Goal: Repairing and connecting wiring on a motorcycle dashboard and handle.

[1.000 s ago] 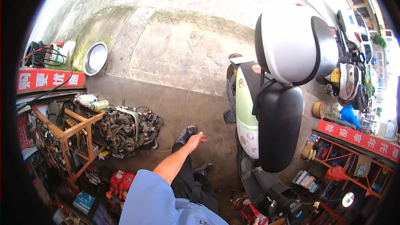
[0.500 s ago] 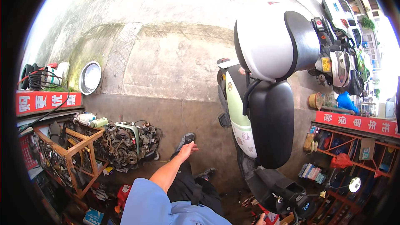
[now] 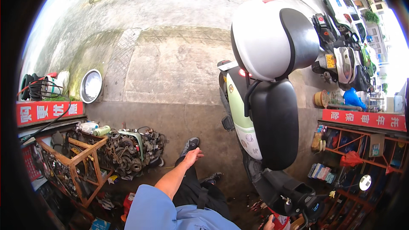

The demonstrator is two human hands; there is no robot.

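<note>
An electric scooter with a pale green body (image 3: 241,121) stands to my right, its long black seat (image 3: 277,123) in front of me. A white and black top box (image 3: 266,40) sits behind the seat, and the tail light (image 3: 244,73) below it glows red. My left hand (image 3: 194,156) hangs free over the floor, fingers loosely stretched, holding nothing. At the lower edge my right hand (image 3: 269,222) is by the scooter's front end, close to the dark dash (image 3: 314,207). It appears closed round the handlebar grip, which is mostly hidden.
A heap of greasy metal parts (image 3: 135,149) and a rusty frame (image 3: 83,159) lie left. A metal basin (image 3: 91,86) leans farther off. Right are orange shelves (image 3: 353,145), a round mirror (image 3: 365,182) and parked scooters (image 3: 341,66).
The tail light, pale before, now glows red. The view has shifted slightly, and the scooter sits a little farther left in it. Both hands keep nearly the same pose.
</note>
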